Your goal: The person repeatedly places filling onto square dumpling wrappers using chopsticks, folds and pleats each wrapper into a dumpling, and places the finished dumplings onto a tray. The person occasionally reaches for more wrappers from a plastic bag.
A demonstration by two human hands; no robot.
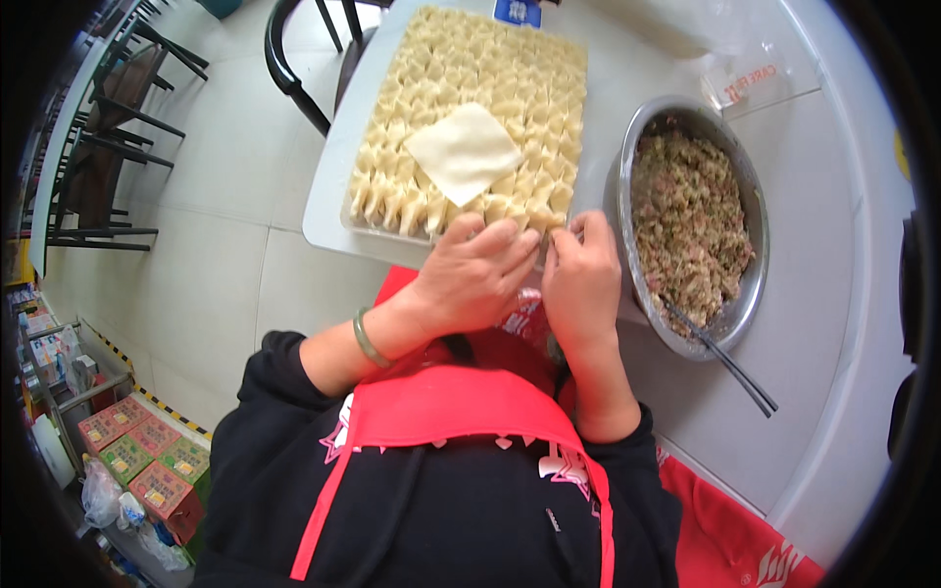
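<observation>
Folded wontons stand in close rows in a clear plastic tray on the table before me. A loose square dough wrapper lies flat on top of them. My left hand, with a green bangle on its wrist, reaches over the tray's front edge, its fingers bent against the front row. What its fingertips hold is hidden. At the tray's front right corner, my right hand pinches the edge of a wonton. Close to its right stands a steel bowl of minced filling.
Black chopsticks lean out of the bowl over the table. Behind it is clear plastic packaging with printing. A black chair stands beyond the table's left edge. Stacked boxes and bags sit at lower left.
</observation>
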